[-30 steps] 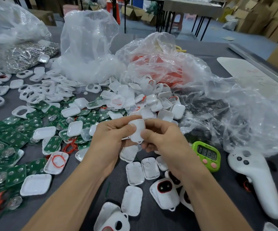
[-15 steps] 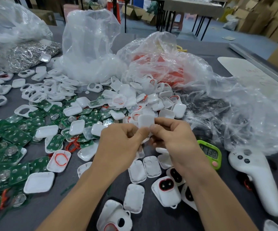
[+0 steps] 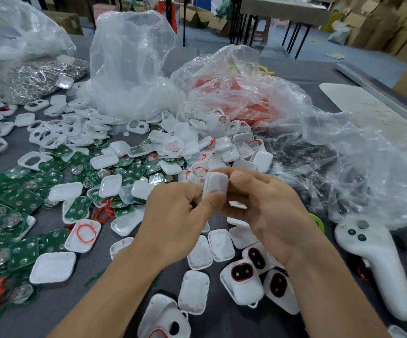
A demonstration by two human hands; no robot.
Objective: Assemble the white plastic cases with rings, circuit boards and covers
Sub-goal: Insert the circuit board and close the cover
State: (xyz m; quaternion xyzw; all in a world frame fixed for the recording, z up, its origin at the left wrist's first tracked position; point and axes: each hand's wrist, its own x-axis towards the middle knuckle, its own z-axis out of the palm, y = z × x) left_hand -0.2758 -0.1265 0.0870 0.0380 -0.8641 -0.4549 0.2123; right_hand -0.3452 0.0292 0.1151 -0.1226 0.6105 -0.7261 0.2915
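White plastic case [image 3: 215,184], held above the middle of the bench [image 3: 222,323]. It is pinched at its edges between the left hand [image 3: 173,215] and the right hand [image 3: 268,206]. The case is judged light, rigid and smooth, so a grip on the rims is advised.

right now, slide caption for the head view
Left hand and right hand pinch a white case over a table littered with circuit boards, covers and red rings

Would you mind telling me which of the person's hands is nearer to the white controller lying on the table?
The right hand: it is left of the white controller. The left hand is farther left, beyond the white case both hands pinch.
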